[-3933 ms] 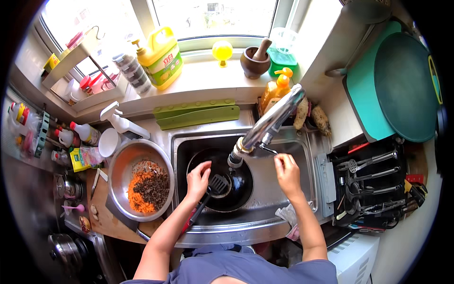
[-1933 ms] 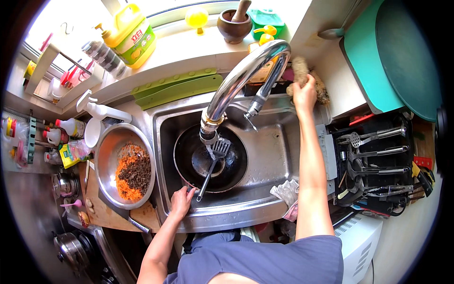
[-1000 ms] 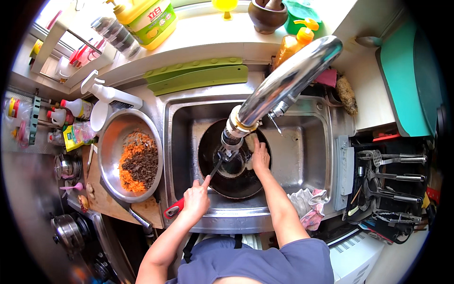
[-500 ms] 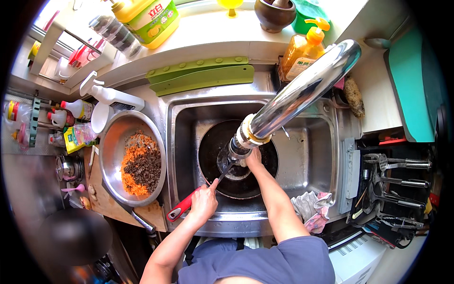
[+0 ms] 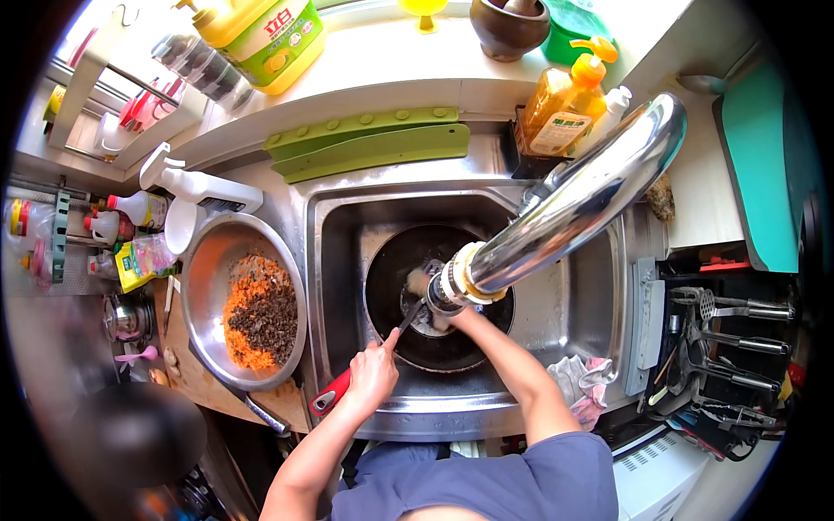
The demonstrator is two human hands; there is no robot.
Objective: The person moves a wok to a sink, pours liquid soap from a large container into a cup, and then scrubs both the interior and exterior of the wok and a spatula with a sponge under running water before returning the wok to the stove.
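Observation:
A black frying pan lies in the steel sink. My left hand is closed on the red handle of a spatula, at the sink's front rim; its dark shaft runs into the pan. My right hand reaches into the pan at the spatula's head, right under the spout of the big chrome faucet. The spout hides most of that hand, so its grip cannot be made out.
Left of the sink a steel bowl holds orange and dark chopped food. Green mats and soap bottles stand behind the sink. A rag lies at its right front, beside a utensil rack.
My right hand left the faucet handle and came down into the pan. My left hand took hold of the spatula's red handle. The view has moved closer to the sink.

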